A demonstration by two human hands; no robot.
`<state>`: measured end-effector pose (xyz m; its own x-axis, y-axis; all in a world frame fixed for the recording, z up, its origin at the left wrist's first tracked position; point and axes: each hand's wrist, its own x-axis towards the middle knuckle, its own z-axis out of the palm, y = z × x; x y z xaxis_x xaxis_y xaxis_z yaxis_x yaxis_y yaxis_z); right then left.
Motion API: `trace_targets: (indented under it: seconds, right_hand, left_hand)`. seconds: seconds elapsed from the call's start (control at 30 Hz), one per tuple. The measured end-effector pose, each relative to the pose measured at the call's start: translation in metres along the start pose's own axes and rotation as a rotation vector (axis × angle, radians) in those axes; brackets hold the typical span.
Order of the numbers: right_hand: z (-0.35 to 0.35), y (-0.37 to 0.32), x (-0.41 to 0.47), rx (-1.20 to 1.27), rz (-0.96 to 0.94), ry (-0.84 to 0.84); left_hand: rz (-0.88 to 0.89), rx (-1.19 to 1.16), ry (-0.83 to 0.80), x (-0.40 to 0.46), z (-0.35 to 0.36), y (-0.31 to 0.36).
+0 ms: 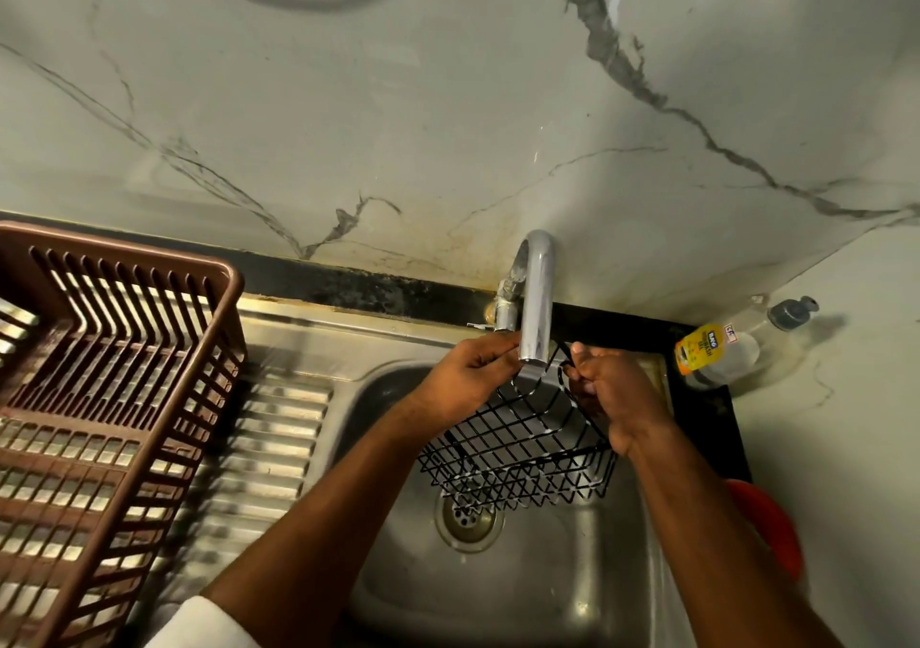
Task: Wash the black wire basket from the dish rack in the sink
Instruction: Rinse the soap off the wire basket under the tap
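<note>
The black wire basket (517, 448) hangs tilted over the steel sink (498, 597), directly under the chrome tap (535, 299). My left hand (463, 373) grips its upper left rim beside the spout. My right hand (612, 393) grips the upper right rim. The basket's lower end hangs above the drain (468, 523). Whether water runs from the spout I cannot tell. The brown plastic dish rack (99, 423) stands on the ribbed drainboard at the left.
A dish soap bottle (717, 349) with a yellow label lies at the back right corner of the counter. A red object (766, 523) shows at the sink's right edge, behind my right arm. The marble wall rises behind the tap.
</note>
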<state>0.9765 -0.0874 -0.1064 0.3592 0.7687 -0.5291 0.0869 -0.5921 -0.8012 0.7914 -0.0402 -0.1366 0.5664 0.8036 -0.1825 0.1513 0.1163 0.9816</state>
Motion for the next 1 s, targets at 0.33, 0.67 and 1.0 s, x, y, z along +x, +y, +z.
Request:
trace_targets:
  seconds: [0.33, 0.67, 1.0]
  right_hand:
    - [0.015, -0.004, -0.013, -0.108, -0.062, 0.049]
    - [0.024, -0.011, -0.016, -0.21, -0.13, 0.028]
    - [0.025, -0.013, -0.012, -0.271, -0.17, 0.03]
  left_hand:
    - [0.02, 0.257, 0.379, -0.018, 0.012, 0.01]
    - [-0.001, 0.407, 0.353, -0.008, 0.009, 0.014]
    - [0.092, 0.362, 0.236, -0.034, -0.008, 0.002]
